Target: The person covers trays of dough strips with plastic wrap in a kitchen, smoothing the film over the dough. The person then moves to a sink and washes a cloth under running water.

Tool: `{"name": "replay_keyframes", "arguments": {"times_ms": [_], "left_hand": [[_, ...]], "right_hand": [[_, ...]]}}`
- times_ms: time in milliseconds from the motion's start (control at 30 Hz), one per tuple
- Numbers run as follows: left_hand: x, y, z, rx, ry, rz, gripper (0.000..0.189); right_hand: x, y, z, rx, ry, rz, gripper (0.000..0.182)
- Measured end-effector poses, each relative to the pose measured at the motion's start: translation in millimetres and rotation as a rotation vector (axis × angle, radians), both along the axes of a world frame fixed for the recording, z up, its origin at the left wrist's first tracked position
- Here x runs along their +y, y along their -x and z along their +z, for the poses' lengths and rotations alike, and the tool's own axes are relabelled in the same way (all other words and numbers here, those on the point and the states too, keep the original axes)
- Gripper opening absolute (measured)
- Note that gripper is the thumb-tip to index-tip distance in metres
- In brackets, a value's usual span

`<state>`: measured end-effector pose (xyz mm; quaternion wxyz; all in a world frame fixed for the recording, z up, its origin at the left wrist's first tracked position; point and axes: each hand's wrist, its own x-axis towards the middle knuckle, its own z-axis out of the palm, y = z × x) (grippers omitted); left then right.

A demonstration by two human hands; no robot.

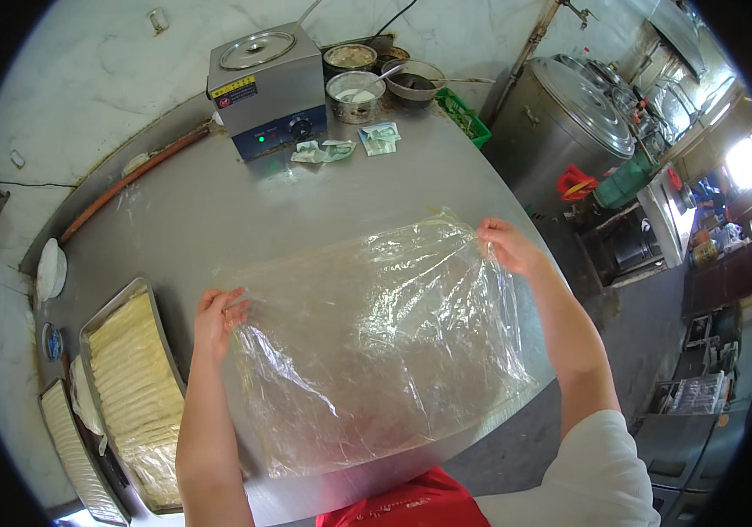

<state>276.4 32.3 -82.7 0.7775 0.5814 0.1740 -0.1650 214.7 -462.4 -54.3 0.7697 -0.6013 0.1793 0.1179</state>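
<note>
A large clear plastic sheet (376,342) is spread wide before me over the steel table, wrinkled and shiny on its right part. My left hand (218,316) pinches its left edge between thumb and fingers. At the upper right corner, my right hand (508,245) grips the plastic with curled fingers. To the left of my left forearm lies a metal tray (164,342) of pale dough strips (132,382) in rows, with shiny film over the near end.
A steel heated container (267,85) with a lit green light stands at the back, beside metal pots (355,105) and a green basket (465,118). Crumpled banknotes (379,138) lie before them. A wooden rolling pin (132,184) rests along the left wall, near a white bowl (52,270).
</note>
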Motion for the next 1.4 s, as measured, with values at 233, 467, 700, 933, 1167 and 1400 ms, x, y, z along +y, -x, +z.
{"name": "replay_keyframes", "arguments": {"times_ms": [233, 467, 700, 933, 1167, 1400], "left_hand": [[-3.3, 8.7, 10.5, 0.078, -0.084, 0.051, 0.007], [0.8, 20.9, 26.5, -0.117, 0.067, 0.006, 0.010], [-3.7, 70.3, 75.1, -0.354, 0.216, 0.126, 0.007], [26.3, 193.9, 149.7, -0.556, 0.434, -0.120, 0.038], [72.4, 340.4, 163.9, -0.642, 0.494, -0.140, 0.027], [106.2, 488.9, 143.2, -0.569, 0.518, -0.147, 0.022]], "right_hand": [[1.2, -25.7, -5.2, 0.356, 0.526, 0.297, 0.014], [16.2, -27.2, 4.4, 0.259, 0.613, 0.561, 0.013], [15.6, 29.5, 73.8, -0.048, 0.041, 0.034, 0.013], [10.5, 160.3, 159.2, -0.328, 0.158, 0.063, 0.031], [45.9, 314.3, 192.0, -0.422, 0.277, -0.088, 0.028], [47.2, 462.2, 184.2, -0.541, 0.199, -0.089, 0.026]]}}
